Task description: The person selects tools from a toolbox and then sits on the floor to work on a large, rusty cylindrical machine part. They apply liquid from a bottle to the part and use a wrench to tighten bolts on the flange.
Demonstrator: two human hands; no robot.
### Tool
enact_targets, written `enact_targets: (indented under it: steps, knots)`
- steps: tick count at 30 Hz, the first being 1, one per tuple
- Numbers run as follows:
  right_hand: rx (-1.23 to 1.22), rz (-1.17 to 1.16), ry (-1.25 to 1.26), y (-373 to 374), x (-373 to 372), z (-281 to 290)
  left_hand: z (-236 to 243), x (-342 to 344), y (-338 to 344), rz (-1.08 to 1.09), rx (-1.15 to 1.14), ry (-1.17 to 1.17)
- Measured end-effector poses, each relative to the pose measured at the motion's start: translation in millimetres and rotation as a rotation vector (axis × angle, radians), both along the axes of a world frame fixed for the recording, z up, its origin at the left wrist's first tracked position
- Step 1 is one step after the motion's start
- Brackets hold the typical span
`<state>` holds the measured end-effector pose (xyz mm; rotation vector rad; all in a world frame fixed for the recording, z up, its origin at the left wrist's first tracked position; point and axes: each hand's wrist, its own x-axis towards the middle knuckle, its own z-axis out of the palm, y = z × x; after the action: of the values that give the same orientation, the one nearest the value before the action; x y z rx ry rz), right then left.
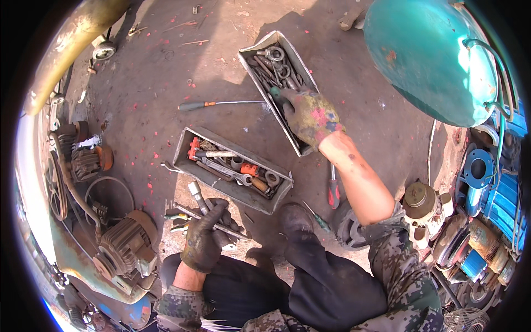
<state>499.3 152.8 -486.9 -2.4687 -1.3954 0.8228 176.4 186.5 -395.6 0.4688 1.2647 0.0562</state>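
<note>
My left hand (206, 239), in a dirty work glove, is closed around a socket wrench (194, 190) with a bright socket end pointing up and away. A thin metal bar (188, 209) crosses it in the same grip. My right hand (311, 115), in a stained, colour-spotted glove, reaches over the near part of the far metal box (298, 52). Its fingers dip among the contents and are mostly hidden. Steel rings (275, 53) and several tools fill that box. The nearer metal box (221, 191) holds a hammer (215, 154), an open-ended wrench (243, 179) and orange-coloured pieces.
A long screwdriver (193, 105) lies left of the far box; a red-black one (333, 193) and a green one (321, 222) lie nearer. Pliers (178, 221) rest beyond my left hand. Motors (127, 243) stand left; a green tank (426, 61) and blue machinery (504, 193) stand right.
</note>
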Motion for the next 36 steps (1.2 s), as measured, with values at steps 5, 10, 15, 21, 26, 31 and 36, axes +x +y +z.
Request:
enact_targets:
  steps: [5, 10, 15, 21, 26, 31, 36]
  knots:
    - [0.335, -0.094, -0.248, 44.6, 12.9, -83.0, -5.5, 5.4, -4.5, -0.021, -0.007, -0.008]
    - [0.331, 0.210, -0.112, 7.3, 7.3, -64.2, -4.8, 1.3, 1.0, -0.024, 0.009, 0.021]
    - [0.125, 0.009, 0.010, -21.5, -18.2, -27.1, 3.5, 3.2, 2.9, 0.021, 0.034, 0.034]
    - [0.262, -0.101, 0.035, -56.2, -24.6, 9.6, 1.2, -5.1, 1.5, 0.078, 0.072, 0.029]
    - [0.267, -0.445, 0.079, -54.4, 11.0, 49.8, 4.8, -4.2, 4.8, 0.092, 0.075, 0.018]
    - [0.610, -0.326, -0.091, 1.6, 31.7, 2.0, 5.5, 5.5, 5.9, 0.052, 0.030, 0.034]
    - [0.120, 0.052, -0.274, 45.1, 32.4, -41.7, 1.2, 8.3, 2.8, -0.008, 0.025, 0.082]
